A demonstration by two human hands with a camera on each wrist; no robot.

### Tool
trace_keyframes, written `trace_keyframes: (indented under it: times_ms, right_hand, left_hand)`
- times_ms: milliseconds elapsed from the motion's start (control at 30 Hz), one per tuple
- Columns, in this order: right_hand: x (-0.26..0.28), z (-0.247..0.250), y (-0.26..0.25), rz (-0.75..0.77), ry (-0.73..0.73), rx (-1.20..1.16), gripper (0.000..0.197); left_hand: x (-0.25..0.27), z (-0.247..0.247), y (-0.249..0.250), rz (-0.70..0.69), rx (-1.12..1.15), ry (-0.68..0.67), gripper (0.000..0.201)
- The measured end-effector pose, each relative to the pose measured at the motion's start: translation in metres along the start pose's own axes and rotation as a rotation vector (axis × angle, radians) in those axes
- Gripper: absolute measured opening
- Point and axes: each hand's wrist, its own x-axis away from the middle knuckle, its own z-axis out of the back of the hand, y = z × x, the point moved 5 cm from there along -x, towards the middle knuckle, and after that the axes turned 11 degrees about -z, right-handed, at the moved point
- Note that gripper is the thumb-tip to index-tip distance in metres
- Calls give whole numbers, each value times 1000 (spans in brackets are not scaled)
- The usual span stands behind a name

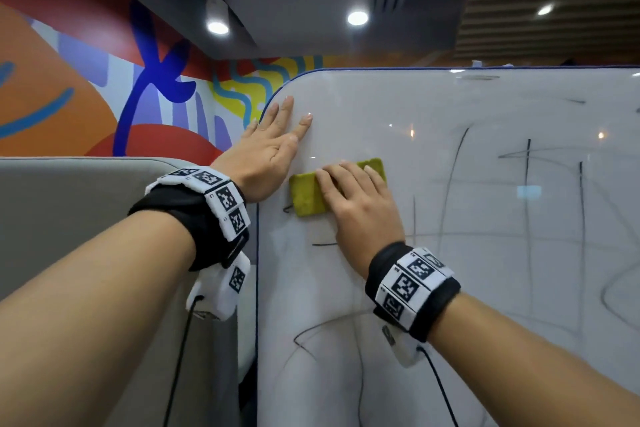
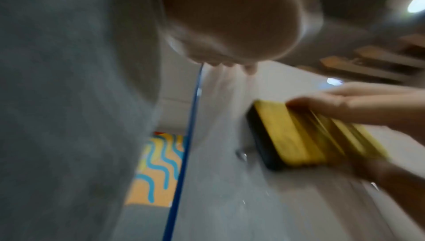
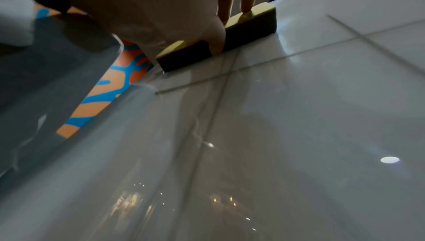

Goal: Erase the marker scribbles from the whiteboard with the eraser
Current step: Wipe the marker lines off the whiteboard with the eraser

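A white whiteboard (image 1: 467, 305) with a blue rim stands upright before me, crossed by thin black marker scribbles (image 1: 527, 184). A yellow eraser (image 1: 306, 196) with a dark felt face lies against the board near its upper left. My right hand (image 1: 358, 199) grips it, fingers spread over its back and thumb on its lower side. The right wrist view shows the eraser (image 3: 250, 26) pressed on the board with the thumb (image 3: 216, 34) against its dark edge. My left hand (image 1: 275, 147) lies flat on the board's top-left corner, fingers straight, just left of the eraser (image 2: 287, 135).
A grey padded partition (image 1: 69, 236) stands to the left of the board's blue edge (image 1: 257, 288). Behind it is a colourful mural wall (image 1: 104, 97). Ceiling lamps (image 1: 217, 24) reflect on the glossy board. Black cables hang from both wrist bands.
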Motion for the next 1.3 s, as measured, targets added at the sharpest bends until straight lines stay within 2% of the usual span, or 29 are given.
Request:
trace_keyframes:
  times_ms: [67, 167, 267, 333, 433, 500, 567, 700, 800, 900, 1000, 1067, 1167, 1233, 1300]
  right_hand:
    - [-23, -2, -5, -4, -10, -4, 51]
    - [-49, -6, -13, -37, -4, -2, 48]
    - [-28, -12, -21, -22, 33, -11, 43]
    - [5, -17, -27, 54, 48, -16, 41]
    - [40, -23, -32, 207, -8, -13, 40]
    - [29, -22, -29, 257, 10, -38, 32]
    - [3, -18, -25, 225, 45, -58, 26]
    - [-22, -16, -25, 134, 10, -41, 32]
    - [11, -17, -28, 115, 33, -28, 33]
    - [60, -17, -25, 172, 5, 1, 45]
    - [61, -9, -3, 227, 22, 44, 51]
    - [36, 0, 19, 165, 59, 89, 50]
    - [-2, 14, 53, -30, 58, 119, 61]
    - [-2, 17, 60, -88, 64, 121, 65]
    - [20, 16, 58, -82, 75, 116, 65]
  left_hand:
    - [3, 3, 0, 15, 0, -59, 51]
    - [4, 1, 5, 43, 36, -53, 50]
    - [3, -3, 7, 66, 55, -25, 51]
    - [3, -8, 8, 82, 65, -3, 52]
    - [3, -15, 10, 98, 54, 9, 53]
    - [4, -19, 9, 103, 27, -2, 53]
    - [3, -21, 9, 97, 28, 3, 54]
    - [3, -20, 9, 97, 82, 31, 52]
    - [4, -23, 7, 86, 28, 41, 53]
    - [4, -27, 7, 90, -2, 75, 55]
    - [4, -30, 7, 87, -28, 116, 56]
    - [4, -33, 7, 80, -42, 149, 57]
    - [4, -39, 9, 70, -60, 241, 60]
    - [2, -44, 11, 82, -107, 281, 64]
    - [0, -51, 15, 108, -167, 301, 68]
